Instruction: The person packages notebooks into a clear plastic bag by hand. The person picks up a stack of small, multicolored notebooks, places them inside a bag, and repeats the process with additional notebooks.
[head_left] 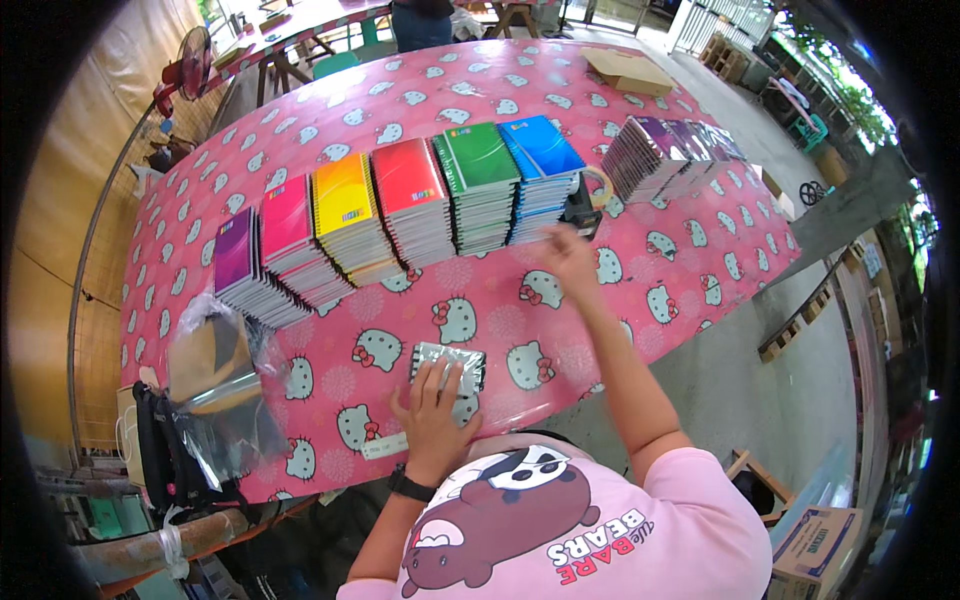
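Left hand point(432, 415) lies flat, fingers spread, on a wrapped spiral notebook point(448, 366), long axis left-right. Right hand point(568, 255), loosely open and empty, reaches toward the blue notebook stack point(540, 175).

glossy plastic-wrapped notebook point(447, 365), glossy tablecloth point(520, 310)

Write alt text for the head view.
Left hand presses a clear-wrapped notebook on a pink table; right hand reaches toward the blue stack in a row of coloured notebook stacks.
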